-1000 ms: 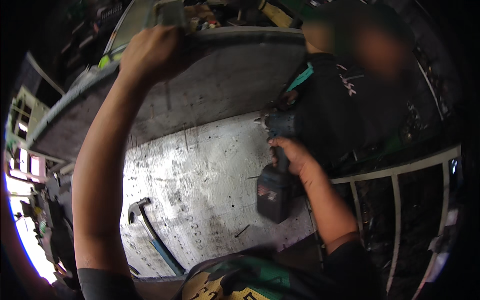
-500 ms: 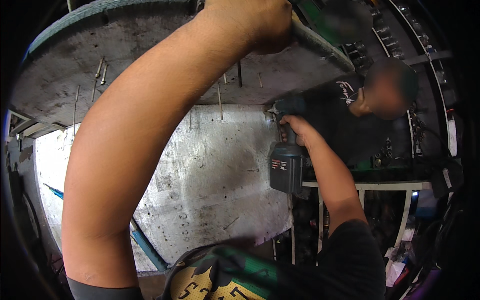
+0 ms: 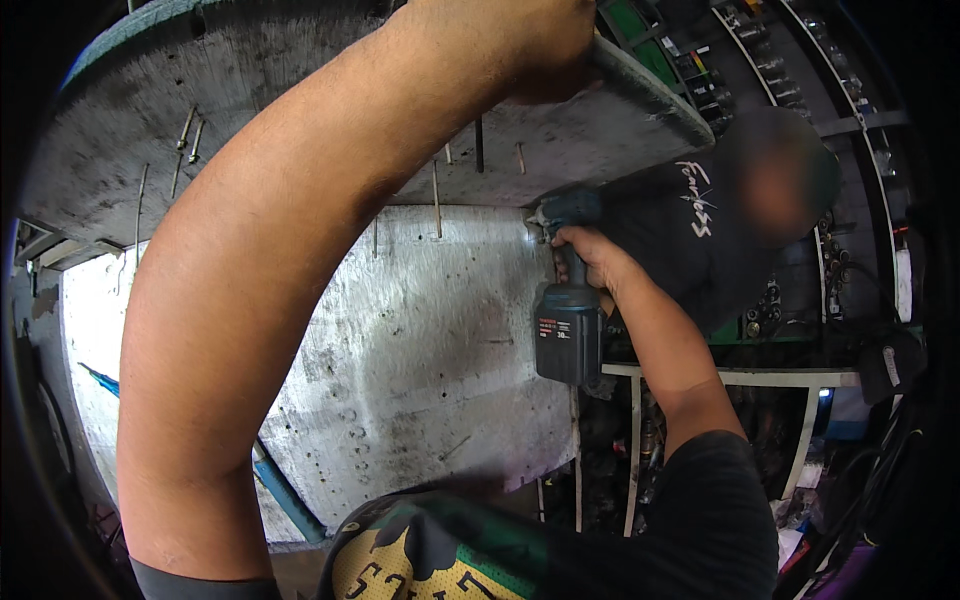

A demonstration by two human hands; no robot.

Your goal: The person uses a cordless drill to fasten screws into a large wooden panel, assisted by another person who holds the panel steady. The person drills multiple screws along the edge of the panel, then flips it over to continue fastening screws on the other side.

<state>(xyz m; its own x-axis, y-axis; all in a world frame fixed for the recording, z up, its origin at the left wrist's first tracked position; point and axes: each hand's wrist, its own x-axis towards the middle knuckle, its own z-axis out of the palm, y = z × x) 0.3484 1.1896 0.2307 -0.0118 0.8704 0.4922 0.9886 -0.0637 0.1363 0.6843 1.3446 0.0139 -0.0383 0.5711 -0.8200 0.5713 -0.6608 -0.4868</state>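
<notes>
My right hand (image 3: 588, 258) is wrapped round the handle of a dark cordless impact wrench (image 3: 568, 340) with a large battery at its base. The tool's nose points left and lies at the far right corner of a silvery metal sheet (image 3: 420, 330), just under a raised grey panel (image 3: 610, 130). My left arm reaches up across the view. At the upper edge, my left hand (image 3: 550, 50) is closed at the panel's rim; its fingertips are hidden. Long thin bolts (image 3: 437, 200) stick out from the panel's underside.
Another person in a dark shirt (image 3: 660, 230) is close behind the tool. Racks of sockets (image 3: 770, 65) line the right side. A pale metal frame (image 3: 740, 377) stands at right. A blue-handled tool (image 3: 287, 490) lies on the sheet's near edge, partly behind my left arm.
The view has shifted slightly. The person opposite has leaned a little. The impact wrench stays at the sheet's corner in my right hand, and my left hand stays at the panel's rim.
</notes>
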